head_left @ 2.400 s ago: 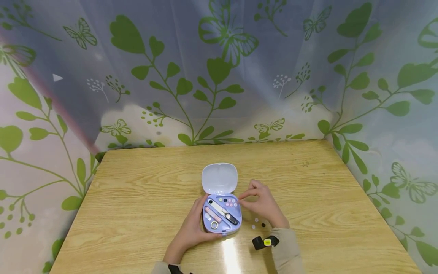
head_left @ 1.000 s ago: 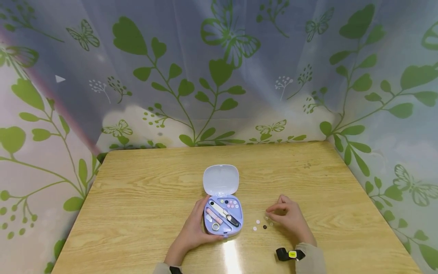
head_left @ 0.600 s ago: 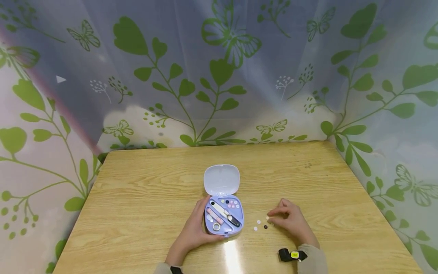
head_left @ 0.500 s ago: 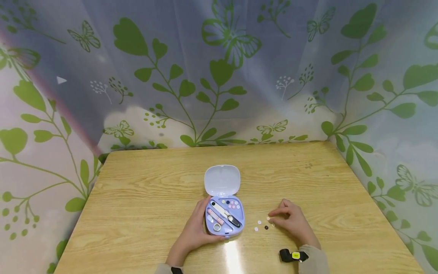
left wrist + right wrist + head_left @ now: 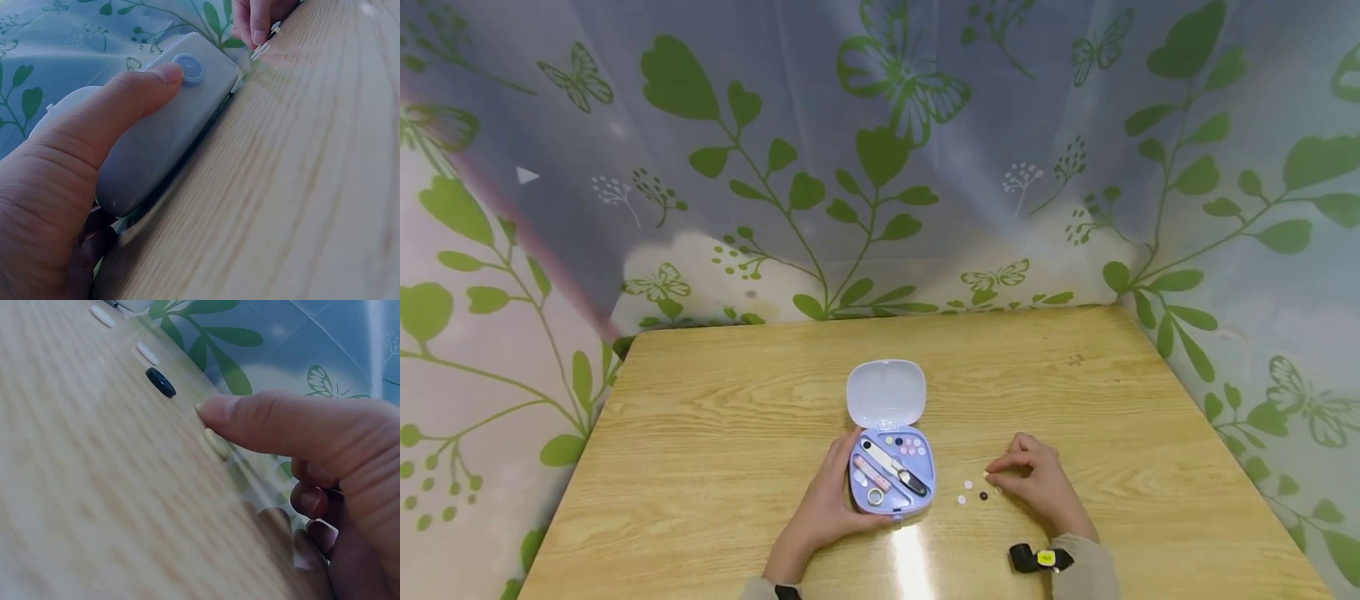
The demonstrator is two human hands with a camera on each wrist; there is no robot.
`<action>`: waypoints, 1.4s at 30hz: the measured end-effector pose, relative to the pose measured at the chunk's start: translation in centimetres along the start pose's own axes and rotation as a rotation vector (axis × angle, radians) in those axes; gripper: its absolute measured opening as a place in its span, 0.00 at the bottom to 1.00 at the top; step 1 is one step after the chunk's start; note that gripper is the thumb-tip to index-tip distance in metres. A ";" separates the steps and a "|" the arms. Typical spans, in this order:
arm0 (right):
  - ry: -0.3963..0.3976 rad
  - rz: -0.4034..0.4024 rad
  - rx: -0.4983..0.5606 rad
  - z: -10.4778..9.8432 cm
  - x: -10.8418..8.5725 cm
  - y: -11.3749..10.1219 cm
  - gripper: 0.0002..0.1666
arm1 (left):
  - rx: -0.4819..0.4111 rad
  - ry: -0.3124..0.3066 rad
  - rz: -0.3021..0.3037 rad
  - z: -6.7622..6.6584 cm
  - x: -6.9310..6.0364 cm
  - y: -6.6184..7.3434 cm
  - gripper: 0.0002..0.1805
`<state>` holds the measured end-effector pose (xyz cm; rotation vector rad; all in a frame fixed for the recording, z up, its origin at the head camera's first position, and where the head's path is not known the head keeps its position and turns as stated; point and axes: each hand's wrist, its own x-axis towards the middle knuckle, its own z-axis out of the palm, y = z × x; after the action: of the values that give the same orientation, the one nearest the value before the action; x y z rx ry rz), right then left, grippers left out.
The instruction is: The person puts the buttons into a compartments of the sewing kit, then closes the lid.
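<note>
My left hand (image 5: 822,506) grips the left side of an open lilac sewing box (image 5: 932,479). In the left wrist view its thumb presses by the round blue catch (image 5: 189,70) on the box front. To the right, my right hand (image 5: 1036,482) is low over the table, thumb and forefinger pinching a small cream button (image 5: 199,408), mostly hidden by the thumb. A second cream button (image 5: 216,444) lies right under the thumb. A black button (image 5: 983,496) and two white ones, one nearer the box (image 5: 961,500) and one behind (image 5: 967,484), lie flat beside the fingers.
Inside the box lie a white-and-black cutting tool (image 5: 887,461), a pink printed strip (image 5: 872,473), a ring (image 5: 876,497) and several buttons (image 5: 912,447) at the back right. Its pale lid (image 5: 886,396) stands raised behind. Patterned curtains (image 5: 737,250) edge the wooden table (image 5: 715,400).
My right hand has moved from the box's right edge out to the loose buttons on the table, and stays there over the last second. My left hand keeps its grip on the box.
</note>
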<state>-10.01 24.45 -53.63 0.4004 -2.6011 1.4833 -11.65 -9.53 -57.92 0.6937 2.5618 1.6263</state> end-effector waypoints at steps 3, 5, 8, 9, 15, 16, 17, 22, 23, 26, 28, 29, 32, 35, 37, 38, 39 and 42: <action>0.012 0.000 -0.008 -0.1 -0.1 -0.1 0.08 | 0.018 0.002 0.016 0.1 0.1 0.1 0.73; 0.018 0.005 -0.012 -0.1 -0.1 -0.1 0.08 | 0.025 0.002 0.021 0.1 0.1 0.2 0.73; 0.020 0.018 -0.013 -0.1 -0.2 -0.2 0.07 | 0.022 -0.003 0.007 0.1 0.1 0.4 0.74; 0.021 0.017 -0.017 -0.1 -0.2 -0.2 0.07 | 0.022 -0.005 0.002 0.1 0.1 0.4 0.74; 0.034 -0.004 -0.026 0.4 -0.1 1.9 0.08 | 0.025 -0.001 -0.018 0.0 0.0 0.3 0.74; 0.038 -0.009 -0.024 0.6 -0.1 2.3 0.09 | 0.029 -0.001 -0.020 0.0 0.0 0.3 0.74; 0.041 -0.014 -0.025 0.7 -0.1 2.8 0.09 | 0.033 -0.001 -0.021 0.0 0.0 0.2 0.74; 0.051 -0.040 -0.023 1.0 0.0 4.1 0.10 | 0.030 0.000 -0.022 -0.1 -0.1 0.2 0.74; 0.053 -0.044 -0.021 1.0 0.0 4.1 0.10 | 0.028 0.001 -0.021 -0.1 -0.1 0.2 0.74; 0.058 -0.057 -0.025 1.0 0.0 4.1 0.10 | 0.028 -0.001 -0.020 -0.1 -0.1 0.2 0.74; 0.060 -0.054 -0.029 1.0 0.0 4.0 0.10 | 0.030 -0.002 -0.022 -0.1 -0.1 0.2 0.74; 0.060 -0.048 -0.028 1.0 -0.1 4.0 0.09 | 0.032 -0.002 -0.023 -0.1 -0.1 0.1 0.74; 0.064 -0.030 -0.043 1.1 -0.1 4.0 0.09 | 0.036 -0.003 -0.026 0.0 -0.1 0.0 0.74; 0.075 -0.032 -0.059 1.2 -0.2 3.8 0.10 | 0.031 -0.003 -0.022 0.0 -0.1 0.0 0.74; 0.080 -0.046 -0.067 1.2 -0.1 3.4 0.10 | 0.026 -0.001 -0.022 0.0 -0.2 0.0 0.74; 0.081 -0.056 -0.064 1.1 -0.1 2.9 0.10 | 0.026 0.000 -0.021 0.0 -0.2 0.0 0.74; 0.081 -0.061 -0.059 1.1 -0.1 2.5 0.10 | 0.025 0.000 -0.019 0.0 -0.2 0.0 0.74; 0.071 -0.063 -0.042 0.8 -0.2 0.9 0.09 | 0.024 0.001 -0.017 0.0 -0.2 0.0 0.74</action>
<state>-10.07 24.17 -54.83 0.4134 -2.5363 1.3941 -11.48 -9.62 -57.93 0.6711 2.5843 1.5943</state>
